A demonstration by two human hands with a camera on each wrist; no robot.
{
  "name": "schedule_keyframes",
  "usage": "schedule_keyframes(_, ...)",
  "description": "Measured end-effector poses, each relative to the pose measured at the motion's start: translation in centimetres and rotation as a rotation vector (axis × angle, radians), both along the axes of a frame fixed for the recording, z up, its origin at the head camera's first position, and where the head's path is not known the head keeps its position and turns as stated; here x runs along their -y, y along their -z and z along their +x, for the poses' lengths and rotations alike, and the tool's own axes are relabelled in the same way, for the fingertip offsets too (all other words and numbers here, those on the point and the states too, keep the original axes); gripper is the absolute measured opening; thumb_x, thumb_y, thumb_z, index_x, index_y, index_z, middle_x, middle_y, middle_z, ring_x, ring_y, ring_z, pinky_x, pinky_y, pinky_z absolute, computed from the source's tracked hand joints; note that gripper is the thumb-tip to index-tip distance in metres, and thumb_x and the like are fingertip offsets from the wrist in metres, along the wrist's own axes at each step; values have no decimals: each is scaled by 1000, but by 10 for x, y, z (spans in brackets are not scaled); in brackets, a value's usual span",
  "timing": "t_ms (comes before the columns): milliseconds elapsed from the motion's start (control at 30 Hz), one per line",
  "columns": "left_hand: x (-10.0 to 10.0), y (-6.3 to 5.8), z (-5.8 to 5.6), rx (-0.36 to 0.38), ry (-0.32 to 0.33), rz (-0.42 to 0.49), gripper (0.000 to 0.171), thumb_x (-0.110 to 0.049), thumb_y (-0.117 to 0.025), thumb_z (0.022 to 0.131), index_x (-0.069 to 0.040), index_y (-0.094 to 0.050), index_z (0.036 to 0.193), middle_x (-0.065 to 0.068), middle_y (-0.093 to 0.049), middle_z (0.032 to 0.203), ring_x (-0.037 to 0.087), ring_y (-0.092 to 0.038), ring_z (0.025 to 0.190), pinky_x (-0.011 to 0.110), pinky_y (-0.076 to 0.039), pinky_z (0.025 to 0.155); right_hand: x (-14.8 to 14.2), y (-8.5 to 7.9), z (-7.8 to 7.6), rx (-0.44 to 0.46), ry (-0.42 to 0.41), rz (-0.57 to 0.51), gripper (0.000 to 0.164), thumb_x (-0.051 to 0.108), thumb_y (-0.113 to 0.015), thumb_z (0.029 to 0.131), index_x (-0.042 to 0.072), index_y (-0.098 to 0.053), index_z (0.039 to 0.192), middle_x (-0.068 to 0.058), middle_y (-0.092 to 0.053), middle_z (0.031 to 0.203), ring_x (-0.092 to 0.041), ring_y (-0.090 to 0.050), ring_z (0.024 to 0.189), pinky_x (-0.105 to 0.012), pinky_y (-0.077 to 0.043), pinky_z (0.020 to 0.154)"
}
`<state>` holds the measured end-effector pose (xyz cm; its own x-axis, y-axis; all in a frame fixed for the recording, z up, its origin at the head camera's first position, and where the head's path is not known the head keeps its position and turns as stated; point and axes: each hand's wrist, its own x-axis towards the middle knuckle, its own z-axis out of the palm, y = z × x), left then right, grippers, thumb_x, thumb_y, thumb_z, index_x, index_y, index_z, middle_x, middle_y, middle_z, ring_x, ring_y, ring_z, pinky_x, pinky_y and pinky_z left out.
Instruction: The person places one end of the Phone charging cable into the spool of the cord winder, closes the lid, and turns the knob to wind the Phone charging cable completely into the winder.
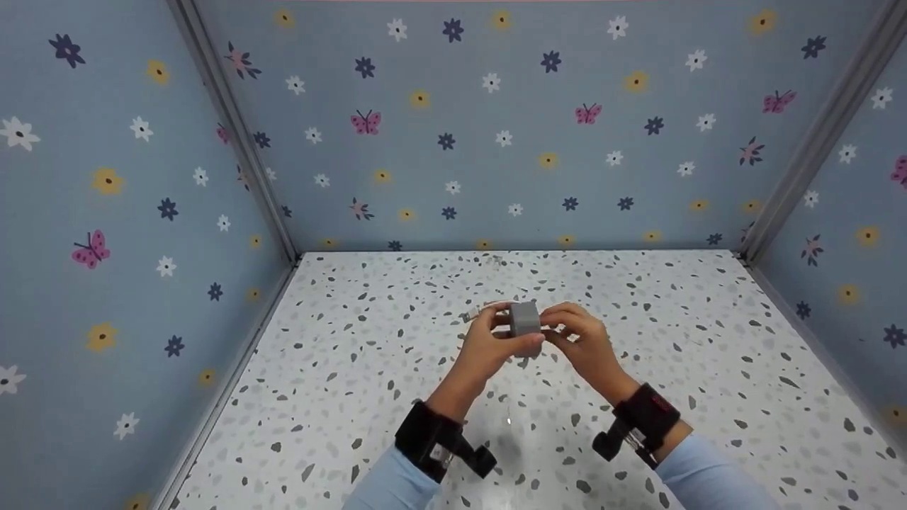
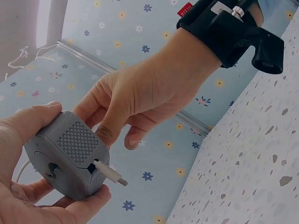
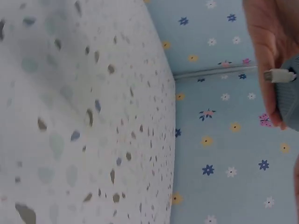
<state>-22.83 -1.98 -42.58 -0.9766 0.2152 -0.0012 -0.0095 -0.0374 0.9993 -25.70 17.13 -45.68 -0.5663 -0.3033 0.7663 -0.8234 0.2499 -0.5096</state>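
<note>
My left hand [image 1: 489, 346] holds a small grey block-shaped case [image 1: 525, 319], with the thumb on one side and fingers on the other. In the left wrist view the grey case [image 2: 70, 156] has bevelled edges, a diamond-patterned face and a round part with a dark notch. A white cable plug [image 2: 111, 172] with a metal tip sticks out of a slot in it; the right wrist view also shows this plug [image 3: 279, 75]. My right hand [image 1: 584, 343] is at the case's right side, fingers bent, one fingertip at its edge. Its thumb hangs apart from the plug.
A white plug [image 1: 471, 314] on a thin cable shows just left of the left hand. Beneath is a white speckled tabletop [image 1: 340, 397]. Blue flower-patterned panels [image 1: 496, 163] stand at the back and both sides, with grey metal strips [image 1: 237, 134] at the corners.
</note>
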Motion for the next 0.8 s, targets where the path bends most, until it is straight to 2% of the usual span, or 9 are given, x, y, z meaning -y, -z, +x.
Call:
schedule_keyframes(67, 0, 0, 0, 4, 14, 1, 77, -26, -80, 81, -7, -39, 144, 17, -48, 135, 31, -54, 121, 39, -52, 92, -3, 2, -7, -318, 56, 65, 11, -3, -72, 82, 4, -74, 90, -9, -68, 95, -18, -60, 83, -22, -50, 64)
schedule_keyframes(133, 0, -1, 1, 8, 23, 1, 78, -27, -79, 81, -7, -39, 144, 17, -48, 135, 31, -54, 121, 39, -52, 92, -6, 2, -14, -548, 100, 100, 5, 4, -71, 86, 5, -75, 86, -9, -70, 92, -22, -60, 81, -27, -50, 67)
schedule_keyframes(167, 0, 0, 1, 9, 24, -1, 78, -27, -79, 81, -8, -38, 144, 16, -48, 136, 31, -53, 122, 39, -52, 92, -7, 2, -16, -618, 116, 111, 8, 8, -69, 88, 5, -76, 84, -8, -71, 91, -22, -60, 80, -29, -51, 67)
schedule_keyframes(233, 0, 0, 1, 9, 21, -4, 78, -28, -80, 81, -8, -39, 144, 16, -48, 135, 30, -53, 121, 39, -52, 92, -7, 3, -18, -658, 129, 126, 14, 12, -65, 92, 5, -75, 84, -7, -71, 90, -23, -62, 80, -31, -53, 68)
schedule_keyframes(333, -1, 0, 1, 6, 19, 6, 78, -27, -81, 80, -8, -40, 143, 16, -49, 135, 30, -54, 121, 38, -53, 91, -2, 5, -13, -492, 124, 143, 10, 9, -63, 93, 5, -72, 89, -7, -69, 91, -20, -61, 82, -27, -51, 71)
schedule_keyframes(500, -1, 3, 1, 1, 16, 30, 79, -25, -82, 78, -8, -40, 143, 15, -48, 134, 29, -56, 118, 37, -54, 88, 12, 2, 4, 95, 80, 85, 9, -1, -59, 94, 7, -63, 92, -4, -62, 83, -12, -55, 66, -20, -47, 54)
schedule_keyframes(600, 0, 4, 1, 2, 9, 31, 81, -26, -83, 77, -8, -40, 144, 15, -48, 135, 29, -57, 117, 36, -55, 87, 18, -7, 12, 373, 109, 54, 10, 3, -56, 97, 9, -62, 91, -2, -58, 75, -11, -51, 56, -22, -45, 47)
schedule_keyframes(733, 0, 3, 1, -7, 7, 36, 80, -24, -83, 77, -7, -40, 143, 15, -49, 134, 29, -57, 116, 36, -55, 86, 21, -18, 16, 518, 185, 93, 11, 5, -56, 97, 8, -63, 90, 0, -55, 70, -12, -50, 55, -23, -44, 48)
schedule_keyframes(800, 0, 2, 1, -16, -1, 23, 78, -23, -83, 77, -9, -43, 142, 14, -49, 134, 28, -58, 116, 36, -55, 85, 19, -20, 15, 578, 163, 77, 10, 5, -56, 97, 5, -64, 91, 0, -56, 72, -12, -51, 56, -22, -45, 49)
